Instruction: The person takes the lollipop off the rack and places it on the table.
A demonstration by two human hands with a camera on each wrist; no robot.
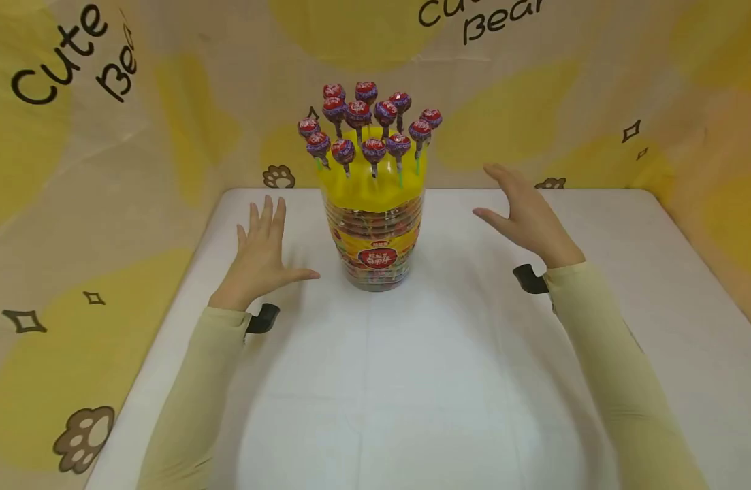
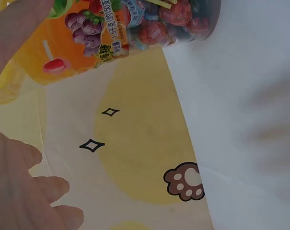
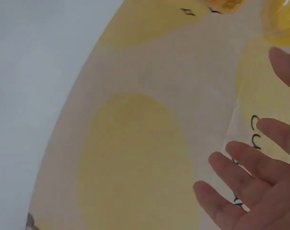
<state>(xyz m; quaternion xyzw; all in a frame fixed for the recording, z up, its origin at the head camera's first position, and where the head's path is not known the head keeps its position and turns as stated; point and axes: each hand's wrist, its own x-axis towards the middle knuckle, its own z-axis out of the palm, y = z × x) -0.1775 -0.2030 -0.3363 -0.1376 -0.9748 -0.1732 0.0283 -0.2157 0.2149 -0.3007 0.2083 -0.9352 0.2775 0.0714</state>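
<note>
A clear plastic tub of lollipops [image 1: 375,252] with a yellow top stands upright at the far middle of the white table. Lollipops [image 1: 358,114] in red and purple wrappers stick up out of its top. To the tub's left is my left hand [image 1: 259,258], fingers spread and thumb pointing at the tub, apart from it. My right hand [image 1: 528,218] is raised on the other side, farther from the tub, its thumb and fingers parted. Neither hand holds anything. In the left wrist view the tub's fruit-printed label [image 2: 82,38] shows near the thumb.
The white table [image 1: 363,381] reaches back to a yellow and beige printed cloth [image 1: 504,102], which also hangs at both sides. A dark wrist mount [image 1: 263,318] sits at the left cuff, and another mount [image 1: 530,279] at the right.
</note>
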